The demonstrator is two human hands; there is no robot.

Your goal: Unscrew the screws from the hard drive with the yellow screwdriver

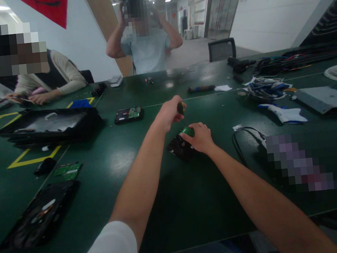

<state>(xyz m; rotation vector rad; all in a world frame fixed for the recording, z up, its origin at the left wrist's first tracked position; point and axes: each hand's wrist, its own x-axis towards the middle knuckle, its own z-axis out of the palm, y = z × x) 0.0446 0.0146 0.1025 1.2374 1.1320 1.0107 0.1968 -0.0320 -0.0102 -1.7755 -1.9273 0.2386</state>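
In the head view my left hand is closed around the dark handle of a screwdriver. Its thin shaft points down at a hard drive lying on the green table in front of me. Whether the tip sits in a screw is too small to tell. My right hand grips the drive's right side, with fingers and thumb over its green circuit board. The hand covers part of that board.
Another hard drive lies beyond my left arm. An opened drive and a loose circuit board are at the near left, by a black tray. Cables and a metal box lie right. People sit opposite and left.
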